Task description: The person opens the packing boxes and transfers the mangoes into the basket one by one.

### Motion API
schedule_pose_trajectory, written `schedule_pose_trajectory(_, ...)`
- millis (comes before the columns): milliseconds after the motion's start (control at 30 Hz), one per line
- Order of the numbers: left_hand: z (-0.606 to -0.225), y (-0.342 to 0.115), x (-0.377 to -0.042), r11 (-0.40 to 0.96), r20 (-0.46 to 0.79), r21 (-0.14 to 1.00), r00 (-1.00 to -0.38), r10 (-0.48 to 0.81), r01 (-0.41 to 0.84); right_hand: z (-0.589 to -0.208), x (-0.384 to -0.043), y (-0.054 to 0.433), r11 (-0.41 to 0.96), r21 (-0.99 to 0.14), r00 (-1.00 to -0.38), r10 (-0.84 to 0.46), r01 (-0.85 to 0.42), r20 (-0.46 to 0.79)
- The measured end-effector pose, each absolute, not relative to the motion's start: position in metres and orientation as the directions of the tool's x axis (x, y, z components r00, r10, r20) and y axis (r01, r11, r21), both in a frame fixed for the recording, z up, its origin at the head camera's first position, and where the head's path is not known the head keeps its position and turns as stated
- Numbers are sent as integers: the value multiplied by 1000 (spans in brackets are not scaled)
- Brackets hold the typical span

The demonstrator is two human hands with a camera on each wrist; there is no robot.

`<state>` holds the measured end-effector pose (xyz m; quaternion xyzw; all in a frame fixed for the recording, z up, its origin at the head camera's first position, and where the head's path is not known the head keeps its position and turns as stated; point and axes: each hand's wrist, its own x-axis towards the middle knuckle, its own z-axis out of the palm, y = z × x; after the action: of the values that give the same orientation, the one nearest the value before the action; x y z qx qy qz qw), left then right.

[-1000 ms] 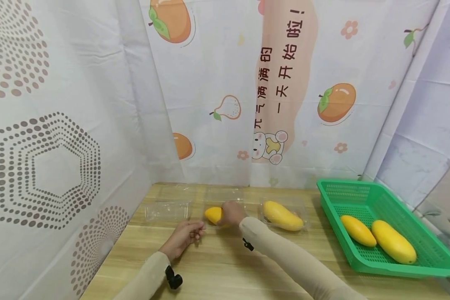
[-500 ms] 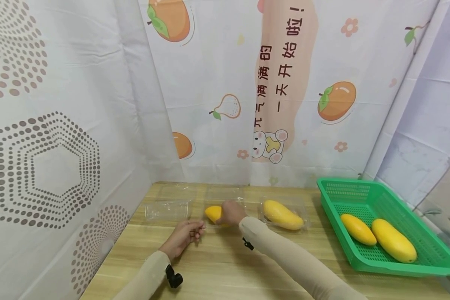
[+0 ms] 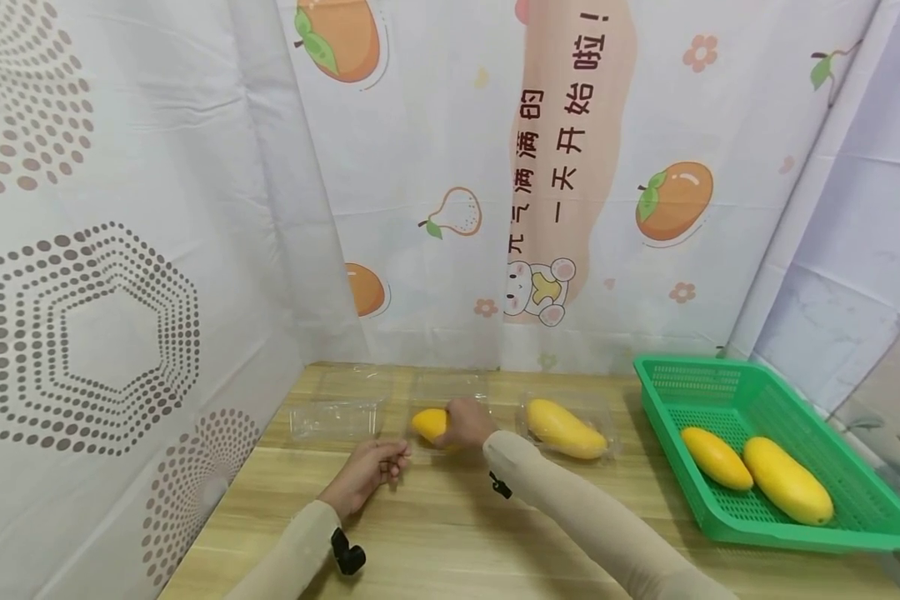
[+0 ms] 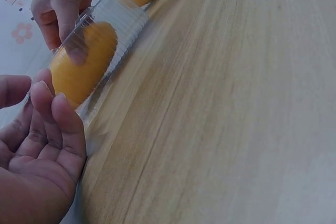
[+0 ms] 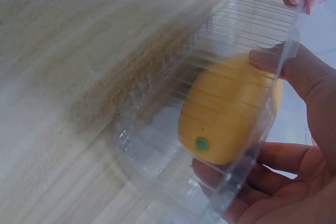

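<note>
My right hand (image 3: 467, 423) reaches into the middle clear plastic clamshell box (image 5: 247, 17) and grips a yellow mango (image 5: 226, 111), thumb on one side and fingers on the other. A small green spot marks the mango's near end in the right wrist view. At the box's left front corner is my left hand (image 4: 44, 145), palm up in its wrist view, thumb and fingertips pinching the corner. Right of this box, another clear box (image 3: 609, 417) contains a larger yellow mango (image 3: 565, 429). The left clear box (image 3: 335, 422) stands with its lid raised behind it.
A green plastic basket (image 3: 802, 400) stands at the right with two yellow mangoes (image 3: 787, 479) in it. The wooden table (image 3: 450, 533) runs up to a printed curtain (image 3: 450, 317) at the back and another curtain (image 3: 217, 250) on the left.
My right hand and the mango it holds have shifted slightly to the right. The left hand stays at the box corner.
</note>
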<state>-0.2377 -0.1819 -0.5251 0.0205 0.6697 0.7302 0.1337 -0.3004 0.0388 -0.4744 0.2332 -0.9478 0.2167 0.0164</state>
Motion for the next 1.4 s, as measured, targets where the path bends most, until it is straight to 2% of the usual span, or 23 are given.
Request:
schedule_pose_trajectory(233,-526,-181,-239,-63,-152,984,-965,215,-169,-460,-298,47,772,-413,-873,-462,-483,157)
schedule_pose_trajectory(600,-525,-181,-238,-48,-136,987,-965,223,-150,-447,-298,63,777,-439,-889,-432,-451,151)
schedule_pose_trajectory(1400,-527,-182,-238,-46,-141,987,-967,213,-154,-422,-299,92,800,-410,-898,-404,-438,172)
